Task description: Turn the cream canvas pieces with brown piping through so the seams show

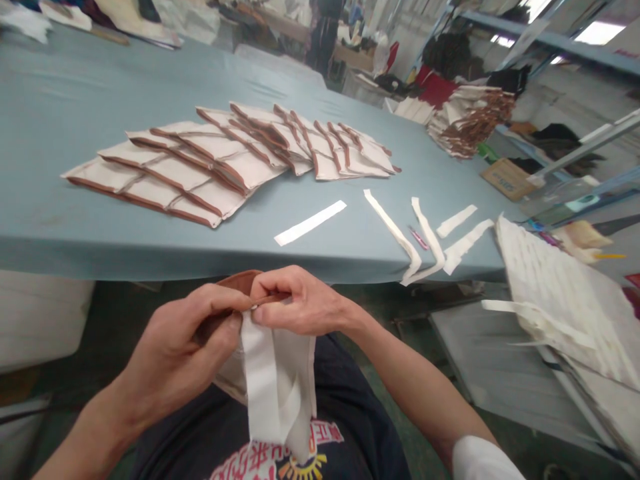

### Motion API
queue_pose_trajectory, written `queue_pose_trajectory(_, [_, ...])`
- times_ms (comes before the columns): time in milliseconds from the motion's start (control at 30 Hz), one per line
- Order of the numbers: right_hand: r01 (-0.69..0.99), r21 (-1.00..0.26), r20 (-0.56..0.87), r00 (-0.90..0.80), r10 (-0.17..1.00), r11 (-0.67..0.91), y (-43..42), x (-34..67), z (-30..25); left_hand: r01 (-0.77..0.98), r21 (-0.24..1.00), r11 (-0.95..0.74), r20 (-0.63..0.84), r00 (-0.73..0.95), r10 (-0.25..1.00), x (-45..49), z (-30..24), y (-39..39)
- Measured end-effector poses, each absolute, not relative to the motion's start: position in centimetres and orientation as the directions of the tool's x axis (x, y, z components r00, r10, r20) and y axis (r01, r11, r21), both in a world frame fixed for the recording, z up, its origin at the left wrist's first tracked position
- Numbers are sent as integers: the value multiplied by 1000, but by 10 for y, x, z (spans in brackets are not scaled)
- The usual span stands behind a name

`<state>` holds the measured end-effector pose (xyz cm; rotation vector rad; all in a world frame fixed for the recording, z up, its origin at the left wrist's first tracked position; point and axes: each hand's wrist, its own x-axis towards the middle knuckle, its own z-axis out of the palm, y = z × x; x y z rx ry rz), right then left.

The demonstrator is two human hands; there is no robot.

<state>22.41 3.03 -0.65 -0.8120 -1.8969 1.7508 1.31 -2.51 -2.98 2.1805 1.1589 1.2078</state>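
My left hand and my right hand meet in front of my body, just short of the table's edge. Both are closed, thumb against fingers, on the brown-bound edge of a cream fabric piece. A white fabric strip hangs down from between the fingertips over that piece. What exactly the fingertips pinch at the edge is partly hidden. Beyond my hands, overlapping cream fabric pieces with brown binding lie fanned across the table.
On the blue-green tabletop are a flat white strip, several creased strips and a small pink tool. Layered white fabric lies at right. A pile of brown-edged pieces and a cardboard box stand farther back.
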Motion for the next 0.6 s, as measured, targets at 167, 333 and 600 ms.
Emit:
queue_pose_trajectory(167, [20,-983,-133,-766,629,-183,32,225,-15,398,572,-717,609,380,696,10,-47,-19])
queue_pose_trajectory(333, [24,-972,-182,-712,678,-235,31,222,-22,317,564,-762,646,406,647,10,-56,-13])
queue_pose_trajectory(600, [76,-993,-114,-749,652,-86,30,222,-5,418,608,-675,582,344,737,2,-49,-22])
